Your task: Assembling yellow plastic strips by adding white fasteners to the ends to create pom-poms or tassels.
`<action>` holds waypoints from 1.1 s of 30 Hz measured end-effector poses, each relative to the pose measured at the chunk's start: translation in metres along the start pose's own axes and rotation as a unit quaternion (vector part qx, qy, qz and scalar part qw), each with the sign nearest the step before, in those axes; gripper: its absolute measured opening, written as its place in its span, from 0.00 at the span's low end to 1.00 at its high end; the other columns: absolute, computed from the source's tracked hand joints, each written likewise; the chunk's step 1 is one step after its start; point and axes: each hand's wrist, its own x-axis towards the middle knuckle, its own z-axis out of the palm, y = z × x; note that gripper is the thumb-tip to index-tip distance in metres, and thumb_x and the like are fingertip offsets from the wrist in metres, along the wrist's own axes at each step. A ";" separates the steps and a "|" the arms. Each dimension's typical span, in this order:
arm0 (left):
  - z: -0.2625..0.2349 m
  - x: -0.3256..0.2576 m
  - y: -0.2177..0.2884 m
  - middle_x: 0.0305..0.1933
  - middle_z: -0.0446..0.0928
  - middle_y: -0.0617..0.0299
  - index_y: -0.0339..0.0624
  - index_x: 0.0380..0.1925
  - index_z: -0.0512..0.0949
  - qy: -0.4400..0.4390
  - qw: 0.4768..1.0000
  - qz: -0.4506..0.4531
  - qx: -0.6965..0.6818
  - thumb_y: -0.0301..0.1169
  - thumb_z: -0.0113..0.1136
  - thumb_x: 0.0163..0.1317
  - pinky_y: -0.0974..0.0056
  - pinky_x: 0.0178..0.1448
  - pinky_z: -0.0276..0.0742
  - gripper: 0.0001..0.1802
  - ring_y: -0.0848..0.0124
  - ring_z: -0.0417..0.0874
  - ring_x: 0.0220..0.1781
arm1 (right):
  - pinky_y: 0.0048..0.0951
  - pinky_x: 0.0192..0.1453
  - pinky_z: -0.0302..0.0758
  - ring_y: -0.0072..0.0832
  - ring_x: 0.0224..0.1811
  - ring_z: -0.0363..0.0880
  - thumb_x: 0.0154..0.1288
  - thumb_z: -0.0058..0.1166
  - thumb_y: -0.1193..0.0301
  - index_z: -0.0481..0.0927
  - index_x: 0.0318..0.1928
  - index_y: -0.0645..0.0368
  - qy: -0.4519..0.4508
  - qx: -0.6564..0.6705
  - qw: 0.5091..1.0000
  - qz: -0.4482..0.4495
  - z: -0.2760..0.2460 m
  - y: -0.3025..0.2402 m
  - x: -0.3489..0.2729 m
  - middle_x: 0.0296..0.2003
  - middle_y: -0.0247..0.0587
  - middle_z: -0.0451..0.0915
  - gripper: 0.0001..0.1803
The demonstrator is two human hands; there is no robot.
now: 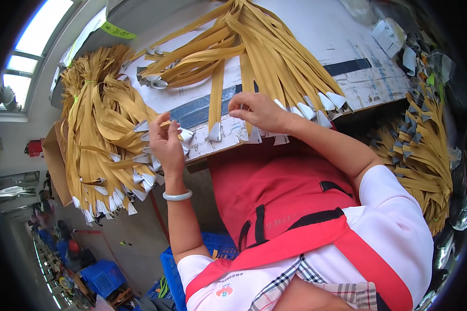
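Long mustard-yellow strips (pixel 264 57) with white and grey pointed end tabs fan out across a worn white worktable (pixel 321 31). My left hand (pixel 166 141), with a pale bangle on the wrist, pinches one strip's white tab at the table's near-left edge. My right hand (pixel 257 110) rests on the table edge, its fingertips closed on the end of another strip beside a row of white tabs (pixel 306 110).
A thick bundle of the same strips (pixel 101 129) hangs off the table's left side over a cardboard box. Another pile of strips (pixel 417 155) lies at the right. Blue plastic crates (pixel 171 269) stand on the floor below. A dark tape band crosses the tabletop.
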 end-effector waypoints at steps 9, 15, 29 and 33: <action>0.007 -0.049 -0.025 0.37 0.80 0.63 0.34 0.46 0.79 -0.146 0.985 -0.089 0.036 0.19 0.58 0.67 0.71 0.43 0.79 0.09 0.76 0.81 0.36 | 0.45 0.49 0.78 0.46 0.49 0.79 0.62 0.56 0.72 0.76 0.45 0.57 -0.245 -0.351 0.900 -0.080 0.064 0.005 0.015 0.43 0.44 0.74 0.11; 0.009 -0.057 -0.030 0.40 0.80 0.62 0.34 0.45 0.79 -0.160 0.979 -0.125 -0.015 0.18 0.55 0.68 0.70 0.43 0.78 0.08 0.77 0.80 0.39 | 0.46 0.46 0.78 0.51 0.47 0.80 0.60 0.59 0.73 0.74 0.46 0.58 -0.197 -0.240 0.948 -0.072 0.070 0.010 0.013 0.46 0.46 0.75 0.14; 0.028 -0.028 0.002 0.47 0.81 0.59 0.34 0.43 0.79 -0.230 0.935 -0.100 -0.252 0.14 0.67 0.56 0.67 0.57 0.79 0.15 0.72 0.82 0.50 | 0.22 0.38 0.81 0.19 0.31 0.82 0.66 0.63 0.69 0.78 0.37 0.62 -0.165 0.323 0.918 0.157 0.014 -0.027 0.023 0.30 0.34 0.81 0.09; 0.034 -0.019 0.006 0.37 0.83 0.63 0.36 0.40 0.80 -0.273 0.919 -0.152 -0.241 0.16 0.69 0.55 0.71 0.47 0.81 0.13 0.75 0.84 0.39 | 0.22 0.38 0.81 0.20 0.33 0.82 0.65 0.65 0.67 0.80 0.39 0.62 -0.244 0.263 0.917 0.172 -0.011 -0.024 0.035 0.31 0.35 0.82 0.11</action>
